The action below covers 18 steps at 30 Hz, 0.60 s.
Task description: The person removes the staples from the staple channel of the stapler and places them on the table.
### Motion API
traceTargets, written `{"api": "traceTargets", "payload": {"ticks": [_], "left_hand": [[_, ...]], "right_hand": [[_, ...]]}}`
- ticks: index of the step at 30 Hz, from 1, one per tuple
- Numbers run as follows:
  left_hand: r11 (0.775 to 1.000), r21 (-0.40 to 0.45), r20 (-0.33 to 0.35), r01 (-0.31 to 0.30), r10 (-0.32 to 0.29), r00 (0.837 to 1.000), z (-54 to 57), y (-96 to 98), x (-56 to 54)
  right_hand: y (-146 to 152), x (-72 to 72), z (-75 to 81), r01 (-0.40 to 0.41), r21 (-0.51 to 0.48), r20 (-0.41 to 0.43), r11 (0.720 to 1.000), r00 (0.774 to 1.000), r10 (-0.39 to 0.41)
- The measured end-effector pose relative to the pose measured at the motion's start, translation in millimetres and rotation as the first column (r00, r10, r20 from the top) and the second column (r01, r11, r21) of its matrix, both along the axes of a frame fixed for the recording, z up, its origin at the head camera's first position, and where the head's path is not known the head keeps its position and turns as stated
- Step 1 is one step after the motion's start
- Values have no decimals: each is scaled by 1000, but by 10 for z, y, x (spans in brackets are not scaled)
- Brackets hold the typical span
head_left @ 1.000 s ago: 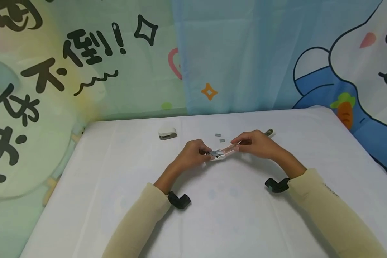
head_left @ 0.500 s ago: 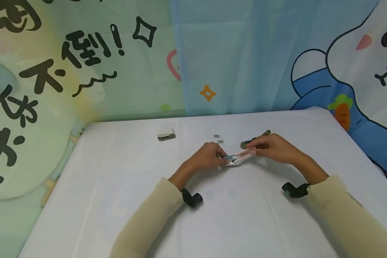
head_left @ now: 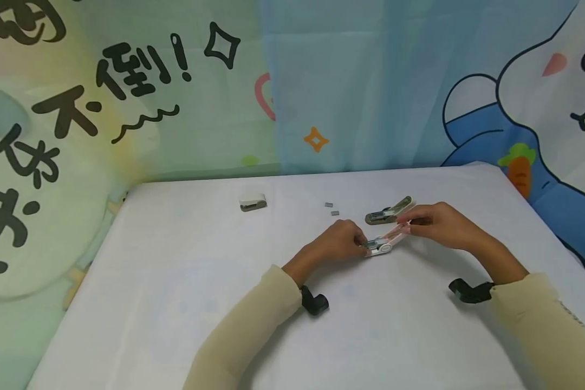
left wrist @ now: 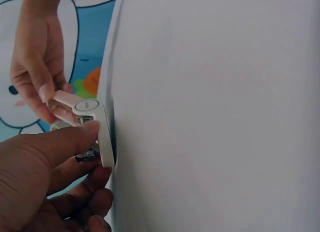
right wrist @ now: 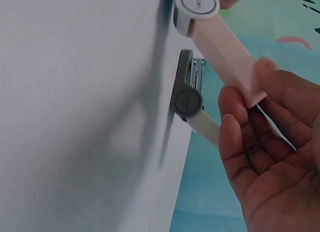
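Observation:
A pink and white stapler (head_left: 384, 247) is spread open between both hands. My left hand (head_left: 340, 241) pinches the end of its white base, thumb on the near side. My right hand (head_left: 441, 223) holds the tip of the pink top arm (right wrist: 225, 52) between thumb and fingers, and that arm slants up from the round hinge. Just behind lies a grey-green stapler (head_left: 382, 216), also spread open, its metal rail showing; the right fingertips overlap its raised arm in the head view.
A white and grey stapler (head_left: 252, 202), folded closed, stands at the back left of the white-covered table (head_left: 175, 303). Two small grey staple strips (head_left: 335, 213) lie behind the left hand. A printed curtain (head_left: 351, 86) hangs along the table's back edge.
Both hands have moved to the right with the pink and white stapler. The grey-green stapler, mostly hidden behind the right hand before, now shows almost whole.

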<state>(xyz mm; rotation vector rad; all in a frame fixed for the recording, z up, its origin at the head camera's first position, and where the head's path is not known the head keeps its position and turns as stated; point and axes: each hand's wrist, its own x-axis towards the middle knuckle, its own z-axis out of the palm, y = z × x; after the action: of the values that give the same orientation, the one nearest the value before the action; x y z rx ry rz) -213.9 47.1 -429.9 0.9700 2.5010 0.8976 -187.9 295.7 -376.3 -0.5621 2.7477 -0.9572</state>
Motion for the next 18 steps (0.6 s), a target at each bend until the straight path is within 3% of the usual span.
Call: {"api": "traceTargets", "payload": {"ticks": [3,7,14,18], "left_hand": [[1000,-16,-26,15,-16,1000,24,138,12],[998,-53,-55,-25,22,998,29,261,26],[996,-82,-87,-44,37,995,-19,349,52],[994,-102,-93,-50,40,995,-5,347,61]], "right_hand": [[109,32,24,24,9,-19,1000,1000,-24],[216,28,18,39,12,-25,999,999,-39],[334,-14,-76,103,24,114,994,988,-105],[315,-23,-64,119,38,115,992,986,-123]]}}
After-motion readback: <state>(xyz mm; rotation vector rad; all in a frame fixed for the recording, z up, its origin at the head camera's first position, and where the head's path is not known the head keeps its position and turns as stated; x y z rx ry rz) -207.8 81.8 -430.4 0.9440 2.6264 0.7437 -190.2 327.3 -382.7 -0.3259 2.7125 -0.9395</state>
